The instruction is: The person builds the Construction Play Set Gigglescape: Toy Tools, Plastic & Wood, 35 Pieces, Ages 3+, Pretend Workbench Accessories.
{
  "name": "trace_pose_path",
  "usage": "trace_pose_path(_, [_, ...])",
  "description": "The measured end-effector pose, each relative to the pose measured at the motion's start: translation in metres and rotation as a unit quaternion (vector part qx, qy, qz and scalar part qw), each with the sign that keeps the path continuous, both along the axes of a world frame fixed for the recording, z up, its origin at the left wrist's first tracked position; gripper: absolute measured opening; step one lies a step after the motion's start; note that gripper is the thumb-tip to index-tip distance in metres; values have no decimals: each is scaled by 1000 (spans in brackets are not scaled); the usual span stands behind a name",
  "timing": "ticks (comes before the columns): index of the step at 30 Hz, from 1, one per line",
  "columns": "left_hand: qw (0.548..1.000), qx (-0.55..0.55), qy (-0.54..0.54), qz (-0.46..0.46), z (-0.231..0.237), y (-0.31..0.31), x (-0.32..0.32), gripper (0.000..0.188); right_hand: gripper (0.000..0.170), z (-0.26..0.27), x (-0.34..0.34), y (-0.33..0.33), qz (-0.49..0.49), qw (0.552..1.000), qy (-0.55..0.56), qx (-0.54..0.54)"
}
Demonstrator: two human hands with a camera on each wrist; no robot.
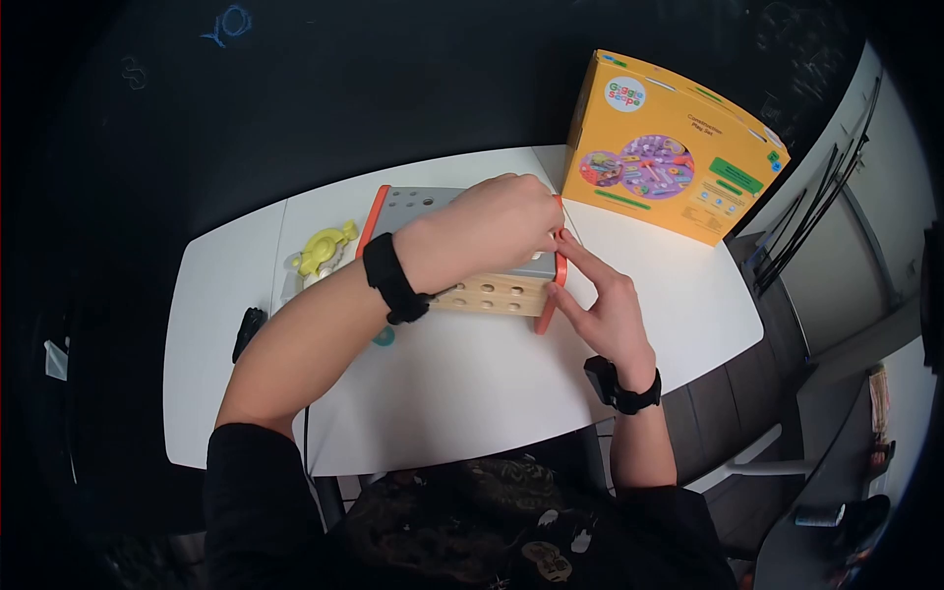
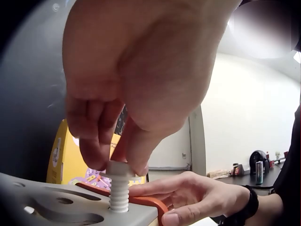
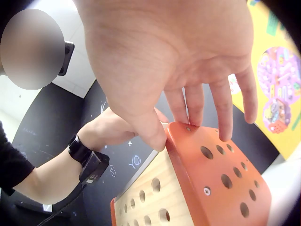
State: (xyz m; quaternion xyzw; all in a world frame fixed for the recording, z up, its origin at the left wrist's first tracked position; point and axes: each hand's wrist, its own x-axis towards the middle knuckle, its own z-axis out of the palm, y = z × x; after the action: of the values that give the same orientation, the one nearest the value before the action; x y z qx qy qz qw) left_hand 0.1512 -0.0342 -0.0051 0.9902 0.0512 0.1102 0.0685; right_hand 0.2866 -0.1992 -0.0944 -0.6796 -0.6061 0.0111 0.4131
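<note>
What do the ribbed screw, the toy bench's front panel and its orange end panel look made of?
Ribbed screw: probably plastic, matte off-white; smooth, rounded ridges.
Front panel: wood, pale and seemingly unpainted; grain shows.
Orange end panel: glossy, evenly coloured, likely painted; possibly wood, but no clear grain confirms it.

- Left hand [image 1: 492, 221]: palm above its own fingers [image 2: 94, 153], which point down, curled; thumb [image 2: 142, 146] opposed, tips in a pinch.
- Left forearm [image 1: 315, 339]: behind and left of those fingers, slanting across the front of the body.
- Right hand [image 1: 610, 310]: just beside the left fingers, to their right; fingers [image 3: 222, 108] fairly straight, thumb [image 3: 149, 129] set apart.
- Right forearm [image 1: 641, 452]: behind the right fingers, pointing forward.
</note>
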Motion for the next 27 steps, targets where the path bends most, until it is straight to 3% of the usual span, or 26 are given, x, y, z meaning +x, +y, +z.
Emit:
trace_pose_path(1, [1000,0,0,-1,-2,3,-1,17,49,0,0,0,-1,1000,0,0])
trace_pose_path(3, [991,-68,-50,-103,-6,10,-2,8,49,-1,0,0,-3,1000,7,-5])
trace_pose_path(7, [986,-112,-37,-115,0,11,-4,12,49,-3,1,1,4,1000,5,8])
trace_pose_path(10, [982,-163,39,-86,5,6,-3,10,49,-3,0,0,-2,1000,14,5])
trace_pose_path(12, [966,-209,-76,-133,-5,6,-2,9,48,-1,-1,0,-6,1000,23,-5])
trace_pose_path(13, [966,-208,-77,-133,-8,4,-1,9,48,-1,-1,0,-6,1000,23,-5])
trace_pose_path(15, [969,-56,-229,-78,-13,0,1,9,48,-2,0,1,1,1000,1,13])
trace_pose_path(16, [969,-56,-229,-78,-12,-2,1,9,48,-2,0,0,1,1000,1,12])
trace_pose_path(18, [997,-18,-61,41,-7,-5,-1,19,50,-1,0,0,-1,1000,10,4])
trace_pose_path(22, [998,-14,3,55,-5,-4,1,26,51,-2,1,2,1,1000,0,5])
trace_pose_path(25, [999,-16,-30,6,-10,1,0,20,50,-1,1,1,3,1000,6,2])
trace_pose_path(27, [989,-74,-84,-95,-13,7,-1,7,49,-1,0,1,-1,1000,9,3])
